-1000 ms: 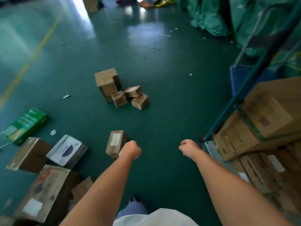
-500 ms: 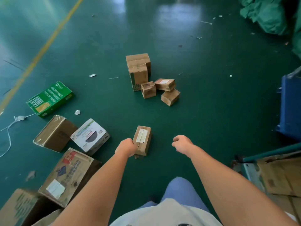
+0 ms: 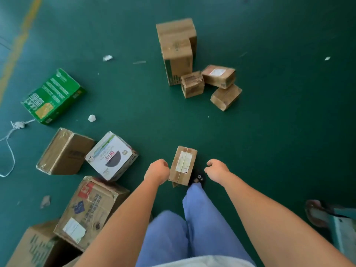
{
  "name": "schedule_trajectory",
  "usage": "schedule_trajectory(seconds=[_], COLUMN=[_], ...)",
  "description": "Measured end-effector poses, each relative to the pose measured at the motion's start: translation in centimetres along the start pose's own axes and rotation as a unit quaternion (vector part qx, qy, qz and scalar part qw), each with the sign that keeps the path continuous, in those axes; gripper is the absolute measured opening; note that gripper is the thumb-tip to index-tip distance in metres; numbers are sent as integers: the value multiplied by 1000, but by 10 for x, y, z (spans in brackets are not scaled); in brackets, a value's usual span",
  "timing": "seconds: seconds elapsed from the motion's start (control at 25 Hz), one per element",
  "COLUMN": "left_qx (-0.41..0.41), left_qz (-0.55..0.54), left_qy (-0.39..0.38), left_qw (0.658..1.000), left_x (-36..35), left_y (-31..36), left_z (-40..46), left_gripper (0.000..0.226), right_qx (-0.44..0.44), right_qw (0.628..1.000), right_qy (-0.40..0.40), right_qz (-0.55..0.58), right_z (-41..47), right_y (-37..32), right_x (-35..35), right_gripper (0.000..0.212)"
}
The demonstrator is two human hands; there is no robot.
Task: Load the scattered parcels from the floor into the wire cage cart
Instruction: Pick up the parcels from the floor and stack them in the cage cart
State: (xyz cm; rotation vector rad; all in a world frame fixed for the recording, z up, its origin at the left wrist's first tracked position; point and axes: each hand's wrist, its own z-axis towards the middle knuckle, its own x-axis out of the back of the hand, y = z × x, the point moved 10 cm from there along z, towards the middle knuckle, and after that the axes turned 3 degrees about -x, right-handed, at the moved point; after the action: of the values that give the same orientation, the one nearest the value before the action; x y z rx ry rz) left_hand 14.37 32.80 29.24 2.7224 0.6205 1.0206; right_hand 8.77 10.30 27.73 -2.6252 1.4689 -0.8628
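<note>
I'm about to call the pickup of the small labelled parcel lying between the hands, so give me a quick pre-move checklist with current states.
1. Both hands free: ok. The left hand and right hand are curled and hold nothing.
2. Target within reach: ok. The small labelled parcel lies on the floor between the hands.
3. Nothing stacked on it: ok. Its labelled top face is bare.
4. Foot clear of it: not ok. The black shoe sits right against its right side.
5. Neighbours clear: ok. The white printed box lies apart, to the left.
6. Cart ready: cannot tell. Only a teal corner of the cart shows.
</note>
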Motion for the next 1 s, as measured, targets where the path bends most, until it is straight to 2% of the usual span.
schedule_trajectory(seconds=[0.2, 0.52, 0.6, 0.76, 0.88, 1.0], left_qx=[28, 51, 56, 67, 64, 61], left_qz=[-22, -32, -27, -12, 23, 66], left_qy=[-58, -143, -156, -159, -175, -192], left_qw=[998, 988, 986, 985, 982, 977], left_x=[-38, -137, -156, -178, -186, -184], left_y=[-20, -90, -110, -151, -176, -193], left_z=[118, 271, 299, 344, 367, 379], left_gripper=[35, 37, 37, 37, 35, 34], right_qx=[-45, -147, -184, -232, -251, -294], right_qw=[999, 989, 982, 969, 966, 953], right_qy=[-17, -31, -25, 21, 46, 65], right_qz=[-16, 10, 40, 83, 43, 46], right_z=[111, 270, 297, 334, 358, 367], right_y=[-21, 16, 26, 23, 17, 21], right_x=[-36, -156, -185, -225, -244, -254], right_gripper=[38, 40, 59, 117, 134, 138])
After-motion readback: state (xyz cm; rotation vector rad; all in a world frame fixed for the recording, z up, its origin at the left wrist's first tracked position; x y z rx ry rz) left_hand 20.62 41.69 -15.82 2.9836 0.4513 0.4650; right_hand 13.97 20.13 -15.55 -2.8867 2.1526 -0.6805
